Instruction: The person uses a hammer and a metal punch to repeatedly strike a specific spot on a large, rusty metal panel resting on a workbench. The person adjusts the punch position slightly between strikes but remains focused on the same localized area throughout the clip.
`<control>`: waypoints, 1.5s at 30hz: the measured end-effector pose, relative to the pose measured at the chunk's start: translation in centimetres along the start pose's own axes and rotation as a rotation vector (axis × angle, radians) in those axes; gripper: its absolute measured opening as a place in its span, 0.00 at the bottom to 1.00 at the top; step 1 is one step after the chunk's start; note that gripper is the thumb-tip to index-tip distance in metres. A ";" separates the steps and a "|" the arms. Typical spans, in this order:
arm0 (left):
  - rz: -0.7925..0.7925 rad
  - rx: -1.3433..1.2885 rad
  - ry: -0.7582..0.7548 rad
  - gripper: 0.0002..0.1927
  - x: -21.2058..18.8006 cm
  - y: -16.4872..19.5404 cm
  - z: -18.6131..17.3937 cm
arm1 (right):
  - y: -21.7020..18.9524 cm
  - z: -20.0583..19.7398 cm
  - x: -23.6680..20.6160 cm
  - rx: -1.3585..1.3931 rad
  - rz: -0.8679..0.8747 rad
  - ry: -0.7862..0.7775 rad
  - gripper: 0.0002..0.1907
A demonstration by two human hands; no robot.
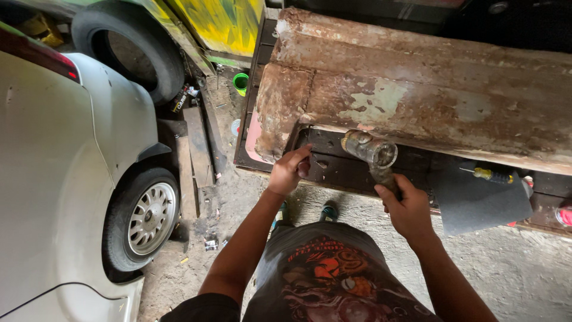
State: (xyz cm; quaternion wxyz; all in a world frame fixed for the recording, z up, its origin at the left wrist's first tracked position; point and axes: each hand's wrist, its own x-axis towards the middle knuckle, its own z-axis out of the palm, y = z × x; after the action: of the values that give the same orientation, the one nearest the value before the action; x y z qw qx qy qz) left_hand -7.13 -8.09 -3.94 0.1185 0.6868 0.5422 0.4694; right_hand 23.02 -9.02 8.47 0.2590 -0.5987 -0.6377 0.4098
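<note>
At the far left stands a white car (53, 179), and its wheel (146, 217) with a silver rim rests on the dusty floor (512, 268). Behind the car a loose black tyre (128, 50) leans against a yellow and green painted panel (220, 21). Some wooden planks (196, 149) lie on the ground between the car and the worktop (333, 170), and a small green cup (241, 81) stands farther back.

The left hand (288, 171) is closed, with the fingers curled, at the lower left corner of a big rusty metal panel (417, 89) that lies across the dark worktop. The hand touches the edge of the panel, but I cannot tell if it really grips something.

A little to the right, the right hand (408, 209) is clamped on the handle of a hammer (370, 149). The round metal head of the hammer is just under the lower edge of the rusty panel, above the worktop, between the two hands. The hands are apart from each other.

More to the right, a grey sheet of sandpaper (479, 203) lies on the worktop, and a screwdriver (488, 175) with a yellow handle rests just above it
</note>
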 end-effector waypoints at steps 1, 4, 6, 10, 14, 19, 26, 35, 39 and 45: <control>0.017 -0.037 -0.002 0.22 -0.1 0.0 0.1 | 0.0 0.0 -0.1 -0.021 0.009 0.008 0.15; 0.054 -0.095 0.003 0.20 -0.1 -0.2 0.2 | -0.3 0.4 -0.6 -0.068 -0.044 0.013 0.18; 0.052 -0.070 0.010 0.19 0.2 -0.4 0.2 | -0.5 0.7 -1.0 -0.083 -0.173 -0.009 0.21; 0.009 -0.155 -0.054 0.21 1.0 -0.9 0.4 | -0.7 1.2 -1.6 -0.377 -0.392 -0.012 0.24; 0.111 -0.144 -0.033 0.16 1.5 -1.3 0.8 | -0.5 1.7 -2.1 -0.534 -0.605 -0.069 0.24; 0.071 -0.112 -0.065 0.20 1.8 -2.0 0.5 | -0.4 3.0 -2.3 -0.562 -0.637 -0.096 0.24; 0.050 -0.122 -0.068 0.24 1.5 -2.1 -0.7 | -1.3 3.2 -3.6 -0.576 -0.582 -0.108 0.26; 0.016 -0.199 -0.098 0.20 1.1 -2.1 -1.2 | -1.9 4.3 -3.4 -0.501 -0.533 -0.078 0.26; 0.053 -0.187 -0.088 0.18 1.1 -2.2 -0.8 | -2.3 4.0 -3.0 -0.465 -0.501 -0.071 0.27; 0.099 -0.165 -0.109 0.18 1.3 -2.4 -0.7 | -2.8 3.9 -3.1 -0.545 -0.513 -0.132 0.26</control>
State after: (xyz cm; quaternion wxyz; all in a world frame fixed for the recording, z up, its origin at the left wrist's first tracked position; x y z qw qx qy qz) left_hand -9.23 -6.32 -4.57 0.1805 0.7251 0.4600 0.4797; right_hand 18.71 -12.76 9.27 0.1429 -0.4389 -0.8677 0.1846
